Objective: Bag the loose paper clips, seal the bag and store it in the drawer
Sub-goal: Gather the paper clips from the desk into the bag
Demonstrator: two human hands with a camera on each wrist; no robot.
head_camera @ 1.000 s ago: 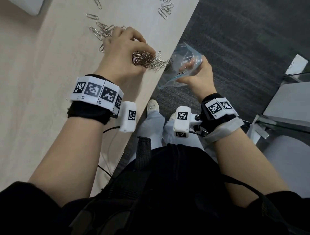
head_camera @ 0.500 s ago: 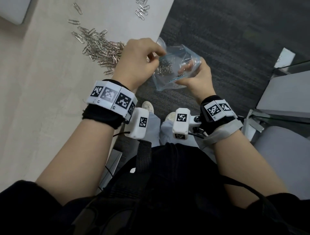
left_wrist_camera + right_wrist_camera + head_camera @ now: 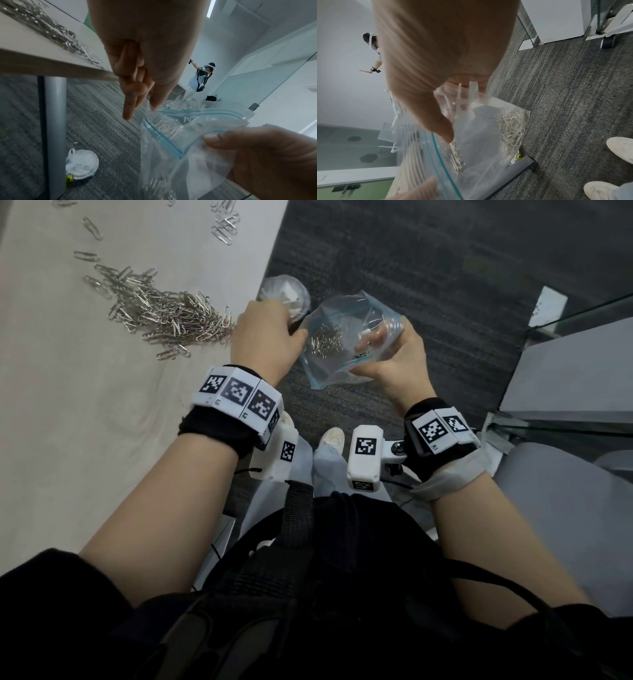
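Note:
My right hand (image 3: 387, 361) grips a clear zip bag (image 3: 346, 364) by its right side, holding it off the table edge over the carpet with its mouth wide. A small clump of paper clips (image 3: 325, 340) lies inside it. In the right wrist view the thumb presses the bag wall (image 3: 479, 142) and the clips (image 3: 511, 128) rest at the bottom. My left hand (image 3: 267, 337) is at the bag's left rim, its fingers (image 3: 130, 94) pointing down and holding nothing. A large pile of loose clips (image 3: 161, 309) lies on the table (image 3: 68, 440) to the left.
A few more clips (image 3: 224, 225) lie at the far table edge. Under the table stand a grey leg (image 3: 53, 108) and a bin lined with a white bag (image 3: 80, 166). Grey furniture (image 3: 565, 371) is at the right. Another person (image 3: 200, 79) stands far off.
My left hand carried a handful of clips from the table pile to the bag and let them drop in. It is now empty at the rim. The right hand kept holding the bag.

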